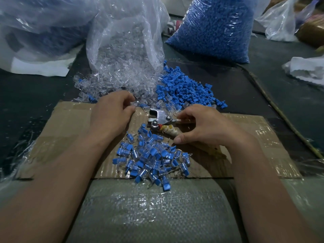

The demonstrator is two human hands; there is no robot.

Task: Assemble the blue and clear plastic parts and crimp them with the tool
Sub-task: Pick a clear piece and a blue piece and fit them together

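A metal crimping tool (158, 118) with cloth-wrapped handles lies on the cardboard sheet (70, 123). My right hand (201, 127) curls round its handles. My left hand (112, 111) is just left of the tool's jaws, and its fingertips pinch a clear plastic part (133, 104). Loose clear parts (98, 88) spill from an open clear bag (126, 50) behind my left hand. Loose blue parts (185, 88) lie in a heap behind the tool. A pile of assembled blue-and-clear pieces (150, 156) sits between my forearms.
A full bag of blue parts (215, 28) stands at the back right. Large plastic bags (40, 28) fill the back left, and another bag (280, 23) sits far right. White foam (305, 69) lies at the right edge. A woven sack (157, 211) covers the near surface.
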